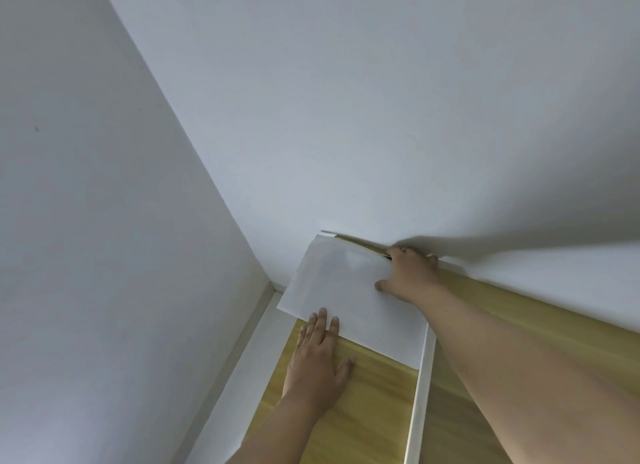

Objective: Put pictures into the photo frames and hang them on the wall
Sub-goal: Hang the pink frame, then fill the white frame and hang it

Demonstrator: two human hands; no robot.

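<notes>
Head view: two plain white walls (311,117) meet over a yellow wood-grain floor (502,325). In that floor corner lies a white-railed photo frame (423,377), its far end covered by a white paper sheet (346,290), likely the picture. The left hand (320,359) lies flat, fingers slightly spread, tips on the sheet's near edge. The right hand (408,276) rests its thumb on the sheet and curls its fingers at the far edge; I cannot tell if they pinch. Loading seems under way; no frame is seen hung yet.

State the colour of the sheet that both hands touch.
The sheet is plain white; head view shows it best.
</notes>
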